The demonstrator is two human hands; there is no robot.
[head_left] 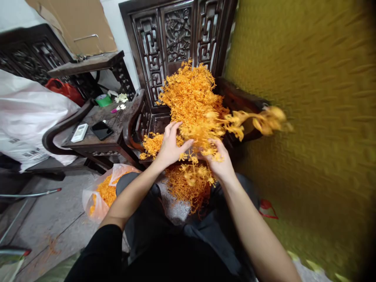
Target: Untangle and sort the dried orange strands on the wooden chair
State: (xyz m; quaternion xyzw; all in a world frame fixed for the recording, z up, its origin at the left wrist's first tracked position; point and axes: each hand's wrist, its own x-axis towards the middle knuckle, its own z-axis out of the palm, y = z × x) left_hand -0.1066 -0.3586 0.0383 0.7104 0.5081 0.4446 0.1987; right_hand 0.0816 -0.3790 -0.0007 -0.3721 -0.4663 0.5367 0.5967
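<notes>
A tall heap of orange artificial flower sprigs (190,90) is piled on the seat of a dark carved wooden chair (138,121). My left hand (171,144) is at the near left side of the heap, thumb and fingers apart, holding nothing I can see. Opposite it, my right hand (219,160) is closed around orange sprigs (216,150), its fingertips partly covered by them. A blurred orange spray (258,119) sticks out to the right above that hand. Beside my left hand lies a smaller orange pile (154,144). Orange stems (189,186) hang below, between my knees.
On the left, a side table (108,145) bears a phone (101,130), a white device (79,133) and green tape (103,100). A clear bag (98,205) of orange pieces stands on the floor. A yellow textured surface (308,117) rises close on the right.
</notes>
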